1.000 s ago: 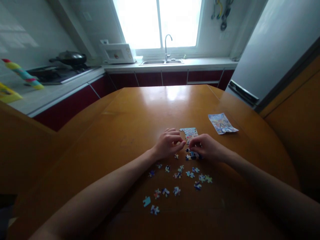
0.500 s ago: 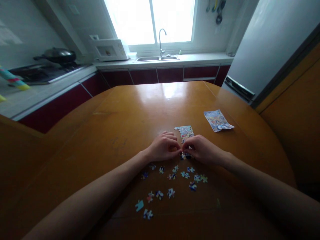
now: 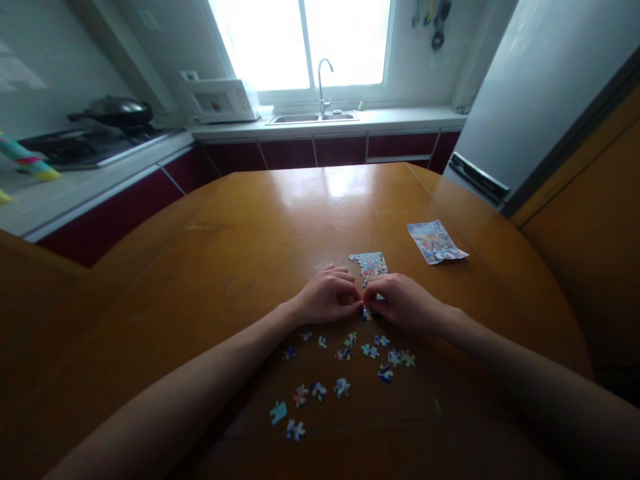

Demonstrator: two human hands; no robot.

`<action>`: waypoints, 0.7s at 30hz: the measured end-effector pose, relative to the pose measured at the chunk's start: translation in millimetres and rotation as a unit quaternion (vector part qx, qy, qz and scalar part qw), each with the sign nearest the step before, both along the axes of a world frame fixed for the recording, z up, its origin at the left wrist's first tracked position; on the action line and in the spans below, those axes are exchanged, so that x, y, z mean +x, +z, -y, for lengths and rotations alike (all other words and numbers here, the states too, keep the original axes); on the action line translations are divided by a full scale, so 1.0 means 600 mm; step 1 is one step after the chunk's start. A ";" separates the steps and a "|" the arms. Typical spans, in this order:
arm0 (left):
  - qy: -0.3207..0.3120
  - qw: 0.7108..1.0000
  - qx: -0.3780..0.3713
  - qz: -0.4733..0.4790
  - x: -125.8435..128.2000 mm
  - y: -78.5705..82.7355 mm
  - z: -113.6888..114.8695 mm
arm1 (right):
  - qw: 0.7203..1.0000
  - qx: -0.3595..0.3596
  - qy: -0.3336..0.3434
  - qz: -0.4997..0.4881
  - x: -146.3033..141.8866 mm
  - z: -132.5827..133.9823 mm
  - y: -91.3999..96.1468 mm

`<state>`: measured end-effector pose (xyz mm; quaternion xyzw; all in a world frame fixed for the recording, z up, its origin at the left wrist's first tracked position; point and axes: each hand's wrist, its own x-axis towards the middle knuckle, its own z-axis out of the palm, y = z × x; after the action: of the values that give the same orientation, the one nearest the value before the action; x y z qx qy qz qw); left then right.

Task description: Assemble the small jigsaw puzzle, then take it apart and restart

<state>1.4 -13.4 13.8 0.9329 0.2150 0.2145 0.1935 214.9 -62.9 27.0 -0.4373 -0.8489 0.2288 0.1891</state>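
Observation:
A partly joined jigsaw puzzle point(image 3: 373, 263) lies on the wooden table, its lower part covered by my hands. My left hand point(image 3: 330, 293) is at its left side, thumb and forefinger pinched together at the puzzle's edge. My right hand point(image 3: 395, 300) rests over the lower right part, fingertips pinched and nearly meeting the left ones. Whatever sits between the fingertips is too small and hidden to make out. Several loose puzzle pieces lie nearer to me, among them a teal piece point(image 3: 279, 413), a yellow-green piece point(image 3: 408, 359) and a white-blue piece point(image 3: 342, 387).
A creased picture sheet point(image 3: 436, 241) lies on the table point(image 3: 280, 220) to the right, beyond my right hand. Past the table are a counter with a sink point(image 3: 313, 119), a microwave point(image 3: 220, 100) and a wok point(image 3: 117, 111) on the stove. A fridge point(image 3: 540, 87) stands at right.
My right hand has shifted very slightly down and left over the puzzle's lower part. My left hand and the loose pieces stay in place.

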 end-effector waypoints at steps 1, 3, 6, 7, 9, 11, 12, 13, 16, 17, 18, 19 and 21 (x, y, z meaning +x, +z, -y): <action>-0.003 1.000 -0.002 0.002 0.000 -0.001 0.000 | 1.000 0.004 0.002 0.002 0.000 0.000 0.000; -0.012 1.000 -0.007 0.008 0.001 -0.002 -0.001 | 1.000 0.006 0.007 0.002 0.000 0.002 -0.001; -0.022 1.000 -0.011 0.017 0.003 -0.004 0.000 | 1.000 0.007 0.012 0.002 0.000 0.003 -0.003; -0.023 0.999 -0.011 0.019 0.003 -0.004 0.000 | 1.000 0.008 0.010 0.002 0.000 0.003 -0.003; -0.025 0.999 -0.012 0.022 0.003 -0.003 0.000 | 1.000 0.006 0.005 -0.003 0.000 0.002 -0.005; -0.024 0.999 -0.016 0.023 0.003 -0.001 0.001 | 1.000 -0.004 0.000 -0.020 0.003 -0.001 -0.005; -0.020 0.999 -0.018 0.027 0.002 0.000 0.001 | 0.999 -0.009 -0.004 -0.034 0.005 -0.003 -0.003; -0.016 0.999 -0.021 0.033 0.001 0.001 0.000 | 0.999 -0.011 -0.010 -0.048 0.009 -0.005 -0.001; -0.013 0.998 -0.020 0.052 -0.003 0.004 0.001 | 0.997 0.003 -0.038 -0.072 0.023 -0.011 0.007; -0.018 0.998 -0.015 0.054 -0.004 0.005 0.001 | 0.996 0.010 -0.047 -0.072 0.027 -0.012 0.009; -0.026 0.998 -0.009 0.051 -0.004 0.005 0.001 | 0.996 0.015 -0.054 -0.068 0.031 -0.013 0.011; -0.034 0.998 -0.003 0.045 -0.005 0.006 0.002 | 0.996 0.018 -0.059 -0.063 0.034 -0.013 0.012; -0.047 0.999 0.010 0.024 -0.004 0.009 0.005 | 0.996 0.018 -0.065 -0.053 0.037 -0.013 0.012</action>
<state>-1.1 -16.1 19.0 0.9386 0.1638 0.2294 0.1988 237.3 -55.1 34.3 -0.4753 -0.8116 0.2234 0.2559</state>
